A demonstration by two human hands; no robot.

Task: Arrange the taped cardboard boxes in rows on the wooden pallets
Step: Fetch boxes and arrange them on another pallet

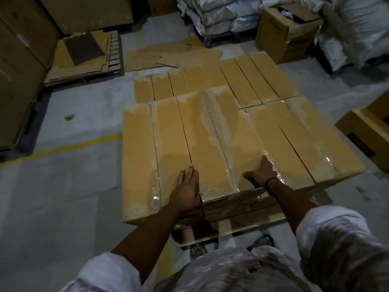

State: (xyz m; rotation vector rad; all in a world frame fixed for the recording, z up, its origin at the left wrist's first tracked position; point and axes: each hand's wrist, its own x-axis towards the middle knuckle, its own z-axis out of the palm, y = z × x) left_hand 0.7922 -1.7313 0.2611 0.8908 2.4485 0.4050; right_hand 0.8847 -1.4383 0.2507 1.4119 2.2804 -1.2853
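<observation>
Head view: near row of taped cardboard boxes [210,144] sits side by side on the wooden pallet [223,226], long sides touching. A second row [210,83] lies just behind, lower. Left hand [186,190] lies flat and released, fingers straight, on the seam by the near edge. Right hand [260,172] rests on the next box top, fingers spread on the glossy tape, gripping nothing. Floor has a yellow line [73,147]; flattened cardboard [174,53] and white sacks [216,15] lie beyond.
</observation>
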